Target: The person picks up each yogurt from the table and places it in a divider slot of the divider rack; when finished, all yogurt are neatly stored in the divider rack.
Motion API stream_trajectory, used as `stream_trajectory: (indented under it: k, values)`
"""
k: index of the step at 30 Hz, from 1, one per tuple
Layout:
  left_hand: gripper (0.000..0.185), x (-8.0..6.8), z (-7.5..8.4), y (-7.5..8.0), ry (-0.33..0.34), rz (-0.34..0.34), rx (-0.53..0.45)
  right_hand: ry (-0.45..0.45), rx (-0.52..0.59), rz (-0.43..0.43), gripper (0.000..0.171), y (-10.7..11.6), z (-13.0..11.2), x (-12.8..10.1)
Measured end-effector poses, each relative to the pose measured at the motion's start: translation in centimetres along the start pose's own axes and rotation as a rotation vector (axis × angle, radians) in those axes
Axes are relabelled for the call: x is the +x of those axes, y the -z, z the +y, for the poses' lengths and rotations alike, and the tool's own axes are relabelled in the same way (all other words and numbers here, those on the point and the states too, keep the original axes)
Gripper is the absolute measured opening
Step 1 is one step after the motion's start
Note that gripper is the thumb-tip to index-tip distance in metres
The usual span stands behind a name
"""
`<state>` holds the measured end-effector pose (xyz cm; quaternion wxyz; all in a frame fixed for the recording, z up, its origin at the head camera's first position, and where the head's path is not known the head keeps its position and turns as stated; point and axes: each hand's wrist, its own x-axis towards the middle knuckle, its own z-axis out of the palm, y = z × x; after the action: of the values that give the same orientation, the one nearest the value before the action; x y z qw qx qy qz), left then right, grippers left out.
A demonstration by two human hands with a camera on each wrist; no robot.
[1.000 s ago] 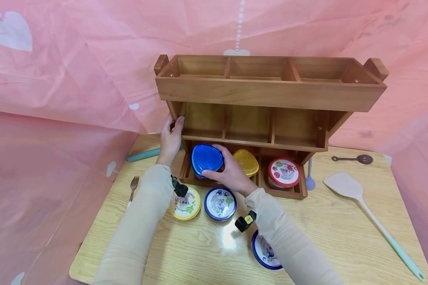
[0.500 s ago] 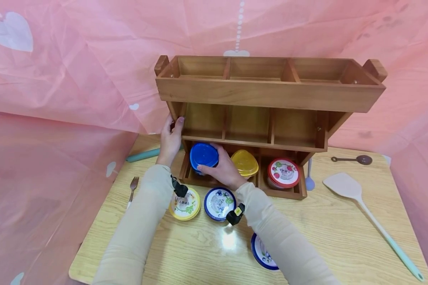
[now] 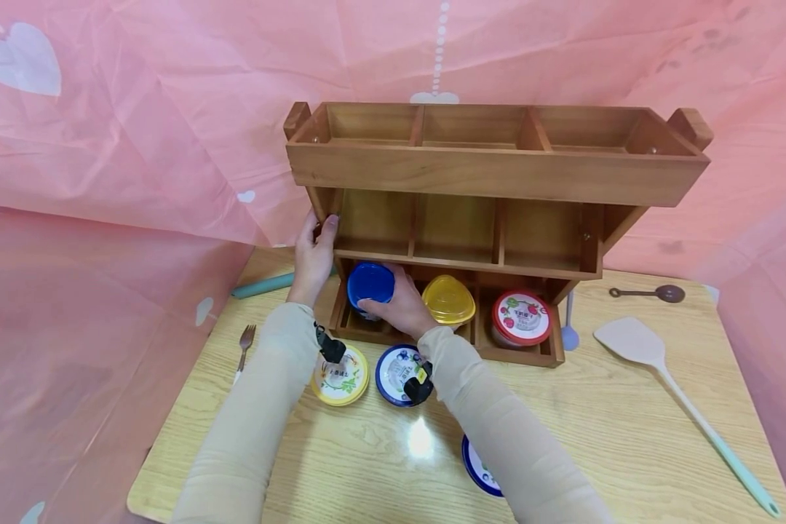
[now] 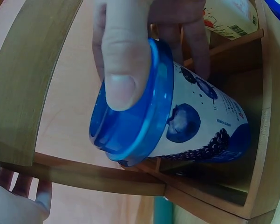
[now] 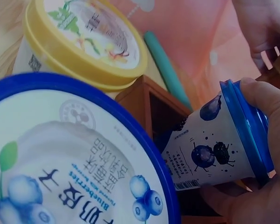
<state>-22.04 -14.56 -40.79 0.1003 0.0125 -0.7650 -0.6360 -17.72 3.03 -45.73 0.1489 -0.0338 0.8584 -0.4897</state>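
Observation:
In the head view my left hand (image 3: 314, 255) grips the left side post of a brown wooden three-tier rack (image 3: 498, 173), its thumb on the inner face. My right hand (image 3: 402, 302) holds a yogurt cup (image 3: 370, 281) by its blue lid, thumb in front and fingers behind. Berry pictures cover the cup's white wall (image 5: 207, 144). The cup is tilted, its base down inside the bottom tier's left compartment, as the left wrist view shows. A cup with a yellow lid (image 3: 449, 298) stands in the middle compartment, close to my right hand.
A red-lidded tub (image 3: 521, 319) sits in the bottom right compartment. In front stand a yellow-lidded tub (image 3: 340, 376) and two blue-lidded tubs, one (image 3: 391, 371) under my right wrist. A fork (image 3: 245, 340), teal stick (image 3: 265, 284), brown spoon (image 3: 668, 293) and spatula (image 3: 635, 343) lie around.
My right hand has moved left and slightly back with the blue-lidded cup, lowering it into the bottom left compartment. My left hand has stayed on the rack's post.

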Motion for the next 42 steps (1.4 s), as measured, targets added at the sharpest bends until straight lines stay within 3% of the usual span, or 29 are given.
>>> stream_trajectory:
  k: [10, 17, 19, 27, 34, 42]
  values:
    - [0.045, -0.2, 0.5, -0.1, 0.01, -0.017, -0.022, -0.045, -0.019, 0.005, 0.091, -0.6, 0.6, 0.6]
    - [0.046, -1.6, 3.4, -0.1, 0.024, -0.035, -0.009, -0.044, -0.043, 0.014, 0.091, -0.7, 0.9, 0.7]
    - [0.046, -1.6, 3.5, -0.1, 0.023, -0.032, -0.006, -0.042, -0.046, 0.021, 0.091, -0.7, 0.9, 0.7]
    - [0.047, -0.1, 0.4, -0.2, 0.007, -0.021, -0.035, -0.023, -0.026, 0.036, 0.092, -1.0, 1.1, 0.7]
    - [0.048, -0.1, -0.2, 0.0, 0.0, 0.01, -0.001, -0.013, -0.021, 0.021, 0.093, -1.2, 0.7, 0.4]
    - [0.047, -0.2, 0.0, 0.0, -0.011, 0.004, -0.001, 0.037, -0.023, 0.071, 0.093, -1.1, 0.3, -0.1]
